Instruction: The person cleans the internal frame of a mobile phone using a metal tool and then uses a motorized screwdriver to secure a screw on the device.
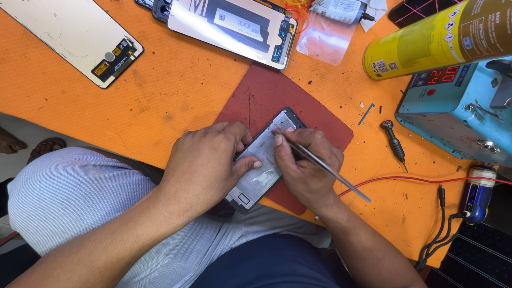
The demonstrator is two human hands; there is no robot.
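A grey phone frame [260, 160] lies slanted on a dark red mat [266, 96] at the near edge of the orange table. My left hand [205, 162] rests on its left side, thumb pressed on the grey inner surface. My right hand [306, 165] grips thin metal tweezers [325, 169]. Their tip touches the frame near its upper end, and the long handle sticks out to the lower right.
Two phone display panels [80, 34] [234, 26] lie at the back. A yellow spray can [432, 40] rests on its side over a light blue box with a red readout [458, 106]. A small screwdriver [394, 141], red wire [416, 180] and black cables [440, 229] lie at right.
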